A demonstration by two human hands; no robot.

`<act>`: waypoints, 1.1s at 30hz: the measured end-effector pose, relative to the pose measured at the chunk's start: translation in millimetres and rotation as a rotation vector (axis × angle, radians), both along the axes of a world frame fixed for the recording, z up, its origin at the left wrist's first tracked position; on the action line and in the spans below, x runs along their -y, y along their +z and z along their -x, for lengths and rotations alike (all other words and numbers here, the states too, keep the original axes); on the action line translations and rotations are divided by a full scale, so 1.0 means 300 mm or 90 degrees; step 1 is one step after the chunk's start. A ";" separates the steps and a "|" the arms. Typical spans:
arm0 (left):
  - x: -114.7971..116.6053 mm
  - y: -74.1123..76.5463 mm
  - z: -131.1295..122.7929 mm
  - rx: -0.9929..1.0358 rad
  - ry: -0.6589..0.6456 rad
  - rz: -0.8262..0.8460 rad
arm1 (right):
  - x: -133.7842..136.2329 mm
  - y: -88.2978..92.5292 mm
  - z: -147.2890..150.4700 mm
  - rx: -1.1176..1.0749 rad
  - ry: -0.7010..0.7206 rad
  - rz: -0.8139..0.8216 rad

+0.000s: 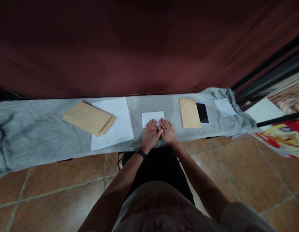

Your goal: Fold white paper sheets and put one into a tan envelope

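A small white sheet of paper point(153, 115), perhaps folded, lies in front of me on the grey cloth. My left hand point(151, 133) rests flat on its near left part, fingers stretched forward. Beside it, my right hand point(168, 131) lies flat at the paper's near right corner, with the thumbs close together. Both hands press down and grip nothing. The near edge of the paper is hidden under the hands. To the left, a stack of brown envelopes point(88, 118) lies on larger white sheets point(119, 124). Right of my hands is another pile of brown envelopes point(191, 112).
A dark-screened phone point(202, 113) lies partly beside the right envelopes. Farther right is a white paper square point(225, 107) near bunched cloth. The grey cloth point(43, 129) covers a narrow bench against a dark red wall point(130, 71). A red and yellow box point(284, 138) stands at the right.
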State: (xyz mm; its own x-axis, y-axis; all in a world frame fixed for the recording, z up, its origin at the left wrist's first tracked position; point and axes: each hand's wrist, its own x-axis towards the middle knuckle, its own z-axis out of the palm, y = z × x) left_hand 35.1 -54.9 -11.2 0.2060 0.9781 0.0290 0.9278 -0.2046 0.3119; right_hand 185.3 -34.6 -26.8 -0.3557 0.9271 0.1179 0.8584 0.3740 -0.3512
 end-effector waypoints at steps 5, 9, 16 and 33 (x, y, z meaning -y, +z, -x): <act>-0.015 -0.027 0.014 -0.004 0.061 -0.019 | 0.003 -0.006 0.013 0.008 -0.042 -0.022; -0.012 -0.041 0.048 -0.007 0.110 -0.037 | 0.005 -0.013 0.018 0.003 -0.060 -0.041; 0.002 -0.054 0.085 0.002 0.164 -0.064 | 0.008 -0.025 0.026 -0.005 -0.069 -0.052; -0.009 -0.018 0.059 0.038 0.178 -0.084 | 0.054 -0.039 -0.019 -0.022 -0.097 -0.069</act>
